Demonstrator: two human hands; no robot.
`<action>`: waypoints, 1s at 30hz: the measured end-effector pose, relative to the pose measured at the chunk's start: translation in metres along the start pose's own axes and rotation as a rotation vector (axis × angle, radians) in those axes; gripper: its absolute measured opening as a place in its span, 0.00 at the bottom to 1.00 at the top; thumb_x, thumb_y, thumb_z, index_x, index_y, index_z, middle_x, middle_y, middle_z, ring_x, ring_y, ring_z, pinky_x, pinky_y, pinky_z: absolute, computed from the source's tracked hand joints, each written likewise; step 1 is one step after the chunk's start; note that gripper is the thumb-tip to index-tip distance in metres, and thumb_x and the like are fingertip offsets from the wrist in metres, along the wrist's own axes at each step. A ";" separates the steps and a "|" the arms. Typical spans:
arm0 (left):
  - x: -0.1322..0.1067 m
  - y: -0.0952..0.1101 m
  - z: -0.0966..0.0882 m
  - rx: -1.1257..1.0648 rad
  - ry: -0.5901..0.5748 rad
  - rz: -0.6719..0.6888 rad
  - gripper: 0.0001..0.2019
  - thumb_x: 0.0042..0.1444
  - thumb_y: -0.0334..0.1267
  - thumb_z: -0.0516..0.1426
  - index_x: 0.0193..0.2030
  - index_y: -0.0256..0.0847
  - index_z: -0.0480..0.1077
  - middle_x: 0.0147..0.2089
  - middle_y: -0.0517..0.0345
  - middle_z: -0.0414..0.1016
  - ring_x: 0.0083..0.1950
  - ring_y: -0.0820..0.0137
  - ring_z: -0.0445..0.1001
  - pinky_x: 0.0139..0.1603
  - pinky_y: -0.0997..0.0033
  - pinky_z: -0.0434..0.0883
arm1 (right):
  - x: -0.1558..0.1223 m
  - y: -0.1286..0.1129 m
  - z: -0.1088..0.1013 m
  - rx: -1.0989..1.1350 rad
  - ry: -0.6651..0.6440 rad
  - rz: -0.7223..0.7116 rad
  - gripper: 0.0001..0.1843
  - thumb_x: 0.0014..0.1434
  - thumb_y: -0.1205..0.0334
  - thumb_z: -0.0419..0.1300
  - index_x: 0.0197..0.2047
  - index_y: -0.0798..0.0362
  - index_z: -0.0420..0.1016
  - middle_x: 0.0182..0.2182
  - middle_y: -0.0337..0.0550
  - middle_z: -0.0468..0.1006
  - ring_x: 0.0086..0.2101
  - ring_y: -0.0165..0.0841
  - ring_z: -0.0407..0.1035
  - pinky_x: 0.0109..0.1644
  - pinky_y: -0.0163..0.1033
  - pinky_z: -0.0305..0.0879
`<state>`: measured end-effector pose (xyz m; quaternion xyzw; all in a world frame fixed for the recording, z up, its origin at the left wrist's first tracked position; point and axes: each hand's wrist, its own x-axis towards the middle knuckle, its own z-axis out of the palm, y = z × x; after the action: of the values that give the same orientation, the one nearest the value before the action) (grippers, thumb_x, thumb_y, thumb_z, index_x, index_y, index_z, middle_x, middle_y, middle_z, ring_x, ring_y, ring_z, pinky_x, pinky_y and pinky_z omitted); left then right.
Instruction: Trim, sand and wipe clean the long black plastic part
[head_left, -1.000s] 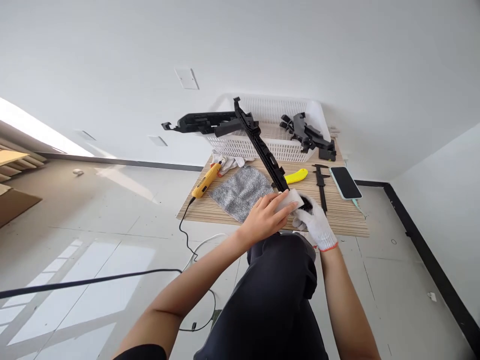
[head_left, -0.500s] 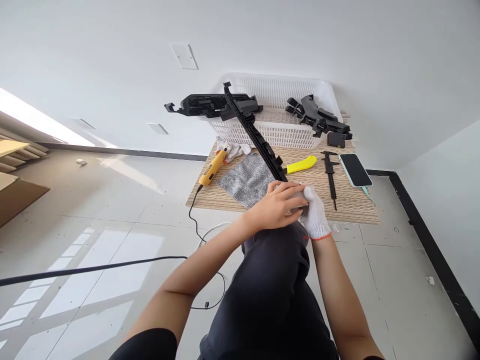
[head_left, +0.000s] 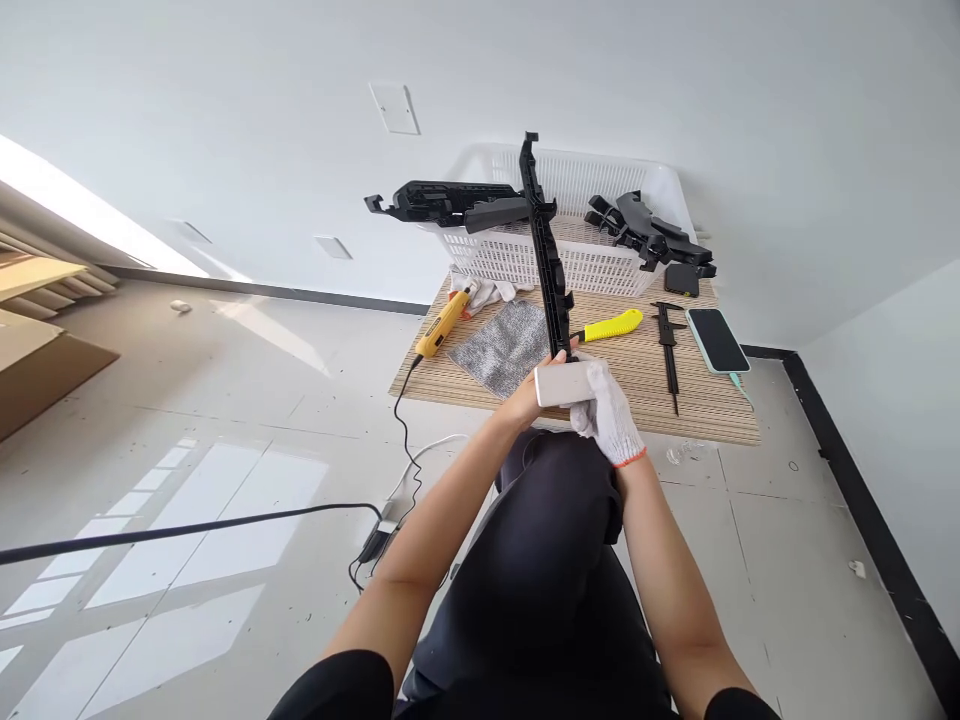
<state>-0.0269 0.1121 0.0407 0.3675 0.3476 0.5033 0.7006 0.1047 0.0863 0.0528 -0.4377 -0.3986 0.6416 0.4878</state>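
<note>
The person sits on the floor with a long black plastic rail point(head_left: 546, 262), ribbed and notched along its edges, stood nearly upright over the knee, its top end reaching up in front of the white lattice plastic basket point(head_left: 592, 270) at the far side. The bare left hand point(head_left: 525, 400) closes round the rail's lower end from behind, mostly hidden, while the right hand in a white knit cotton glove with an orange cuff point(head_left: 607, 420) has its grip wrapped on a small pale rectangular block point(head_left: 564, 384), smooth-faced with rounded corners, pressed flat against the rail's base. Judging by that, the rubbing sits at the bottom end of the piece, with the whole upper length above the block yet to be covered; whether any stretch is finished I cannot tell from the surface. Other black moulded parts point(head_left: 652, 240) lie across and beside the basket. On the striped bamboo-slat mat point(head_left: 697, 400) lie a grey fuzzy cloth point(head_left: 499, 345), a yellow corded hand tool point(head_left: 444, 325) to the left, a yellow-handled utility knife point(head_left: 609, 326), a black caliper point(head_left: 667, 350) and a dark-screened phone point(head_left: 717, 340) to the right.
</note>
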 end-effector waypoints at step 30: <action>0.003 0.023 -0.022 -0.546 0.115 -0.129 0.07 0.67 0.38 0.55 0.40 0.38 0.72 0.35 0.58 0.76 0.35 0.72 0.76 0.49 0.65 0.76 | 0.033 -0.019 -0.030 -0.095 0.182 0.060 0.25 0.47 0.39 0.70 0.32 0.50 0.67 0.13 0.30 0.65 0.13 0.23 0.56 0.13 0.29 0.52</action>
<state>-0.0555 0.1235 0.0497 0.1133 0.2611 0.5526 0.7833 0.1342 0.1247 0.0557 -0.5285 -0.3692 0.5939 0.4813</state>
